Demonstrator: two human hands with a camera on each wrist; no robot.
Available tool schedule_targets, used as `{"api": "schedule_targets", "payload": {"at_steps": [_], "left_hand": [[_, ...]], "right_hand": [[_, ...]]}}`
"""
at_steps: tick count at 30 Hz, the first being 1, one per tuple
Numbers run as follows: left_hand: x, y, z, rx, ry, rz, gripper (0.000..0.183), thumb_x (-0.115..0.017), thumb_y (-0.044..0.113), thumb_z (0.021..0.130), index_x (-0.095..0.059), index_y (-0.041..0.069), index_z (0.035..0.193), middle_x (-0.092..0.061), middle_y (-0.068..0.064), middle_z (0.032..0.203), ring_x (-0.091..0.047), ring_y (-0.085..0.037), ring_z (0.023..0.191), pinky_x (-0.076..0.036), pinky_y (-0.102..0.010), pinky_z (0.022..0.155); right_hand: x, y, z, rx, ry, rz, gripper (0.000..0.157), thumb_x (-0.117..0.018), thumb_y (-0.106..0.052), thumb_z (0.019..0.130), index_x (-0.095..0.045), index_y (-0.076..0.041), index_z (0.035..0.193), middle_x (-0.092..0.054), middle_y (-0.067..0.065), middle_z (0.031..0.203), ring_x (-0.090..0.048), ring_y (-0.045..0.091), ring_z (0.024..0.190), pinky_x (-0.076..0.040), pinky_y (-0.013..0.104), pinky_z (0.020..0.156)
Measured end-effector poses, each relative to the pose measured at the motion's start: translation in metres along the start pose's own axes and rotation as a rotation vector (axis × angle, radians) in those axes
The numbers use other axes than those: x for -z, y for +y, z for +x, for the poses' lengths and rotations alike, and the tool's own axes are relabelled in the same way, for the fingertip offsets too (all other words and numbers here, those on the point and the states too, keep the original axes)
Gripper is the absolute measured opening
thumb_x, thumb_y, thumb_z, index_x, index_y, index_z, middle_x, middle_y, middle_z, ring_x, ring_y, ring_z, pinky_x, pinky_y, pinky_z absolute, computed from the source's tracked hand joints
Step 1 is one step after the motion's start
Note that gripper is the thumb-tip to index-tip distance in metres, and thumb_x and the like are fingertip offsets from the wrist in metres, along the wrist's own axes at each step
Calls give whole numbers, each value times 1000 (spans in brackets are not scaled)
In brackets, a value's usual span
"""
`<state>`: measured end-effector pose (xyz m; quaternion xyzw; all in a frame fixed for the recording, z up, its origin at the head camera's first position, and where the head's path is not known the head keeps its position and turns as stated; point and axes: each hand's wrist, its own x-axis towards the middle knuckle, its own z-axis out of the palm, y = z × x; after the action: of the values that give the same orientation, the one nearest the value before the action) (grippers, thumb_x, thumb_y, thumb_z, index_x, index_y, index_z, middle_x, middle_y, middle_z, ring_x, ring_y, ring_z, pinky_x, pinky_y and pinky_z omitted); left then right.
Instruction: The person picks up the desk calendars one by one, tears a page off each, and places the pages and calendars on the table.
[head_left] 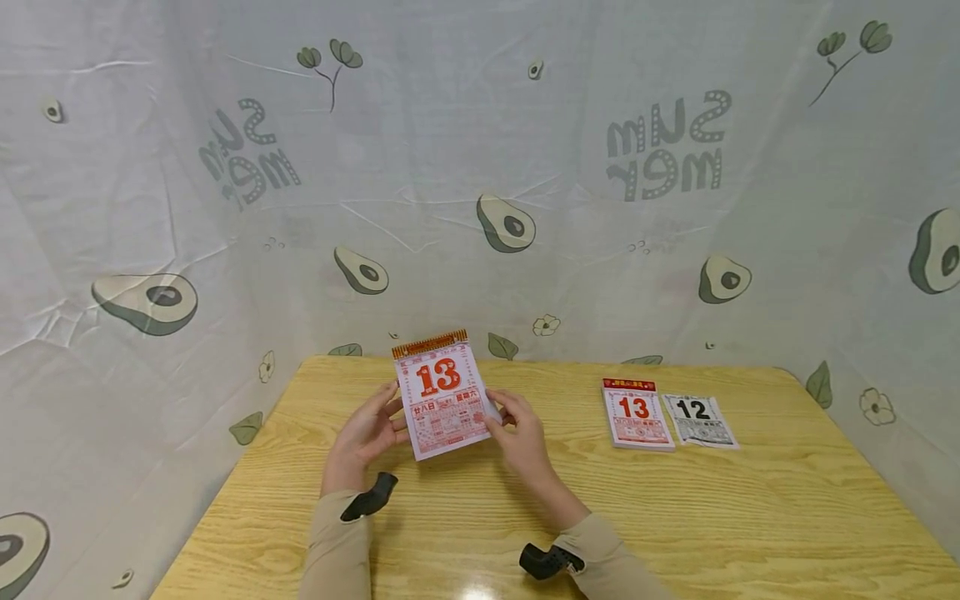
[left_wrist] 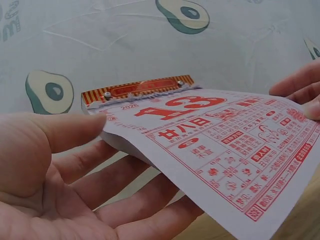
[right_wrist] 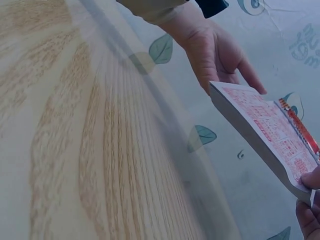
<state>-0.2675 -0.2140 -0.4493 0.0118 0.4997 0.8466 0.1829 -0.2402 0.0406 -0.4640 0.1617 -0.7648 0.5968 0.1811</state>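
Observation:
A thick tear-off calendar (head_left: pixel 441 408) showing a red 13 hangs tilted above the table, held between both hands. Along its top runs a red and gold band (left_wrist: pixel 140 89), with ragged paper remnants just beneath. The left hand (head_left: pixel 367 429) supports the left edge, thumb at the side and fingers spread under the pad. At the lower right edge, the right hand (head_left: pixel 525 442) pinches the paper between thumb and fingers. In the left wrist view, the top sheet (left_wrist: pixel 220 150) bows slightly. The pad's thick lower edge (right_wrist: pixel 250 137) faces the right wrist camera.
On the wooden table (head_left: pixel 450 533), to the right, lies a smaller calendar (head_left: pixel 639 418) with a red 13. Beside it is a loose sheet (head_left: pixel 702 421) with a black 12. A pale cloth (head_left: pixel 435 150) with avocado prints hangs behind and along the sides.

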Motion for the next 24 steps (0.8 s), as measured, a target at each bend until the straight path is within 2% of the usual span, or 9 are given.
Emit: {"api": "schedule_targets", "payload": {"at_steps": [5,8,16,24], "left_hand": [[-2,-4,3,-21,-32,46,47,-40,24,106,-23,13,148,-65,2,113,-69,-22,95,-56,-42,79],[-3,-10,8,-27,-15,43,43,-40,21,106,-26,13,146,-65,2,111,-70,-22,92,-57,-41,76],[-10,-26,22,-67,-17,53,32,-40,20,106,-35,16,137,-64,0,110,-71,-21,91,-57,-40,75],[-26,-34,28,-66,-19,59,31,-40,19,106,-36,15,136,-66,1,106,-71,-18,88,-57,-37,73]], "right_hand": [[11,4,1,-16,-31,-33,37,-69,2,86,-64,5,122,-59,23,128,-58,23,84,-50,23,75],[16,18,2,-23,-45,-43,37,-69,-1,87,-64,1,124,-59,18,128,-57,17,85,-49,19,75],[34,18,-1,-45,-53,-68,37,-69,-2,87,-64,0,124,-60,19,127,-57,13,85,-50,18,76],[53,22,-8,-75,-68,-86,36,-67,-5,90,-63,-1,125,-61,18,127,-56,11,88,-50,18,78]]}}
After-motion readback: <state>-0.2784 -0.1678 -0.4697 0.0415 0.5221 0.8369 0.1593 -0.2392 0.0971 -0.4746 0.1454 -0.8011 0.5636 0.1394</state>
